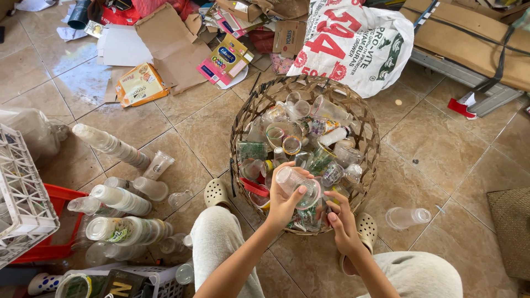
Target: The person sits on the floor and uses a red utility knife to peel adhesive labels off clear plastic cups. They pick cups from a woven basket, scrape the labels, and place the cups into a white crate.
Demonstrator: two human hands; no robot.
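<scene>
A round woven basket stands on the tiled floor between my knees, heaped with clear plastic cups and small bottles. My left hand grips one clear plastic cup at the basket's near rim, mouth tipped toward me. My right hand reaches into the near side of the heap, fingers curled down among the cups; whether it grips anything is hidden. Beige clogs are on both my feet, either side of the basket.
Stacks of nested clear cups lie on the floor to my left, beside a white crate on a red one. A single cup lies at right. Flattened cardboard, boxes and a white printed sack fill the far floor.
</scene>
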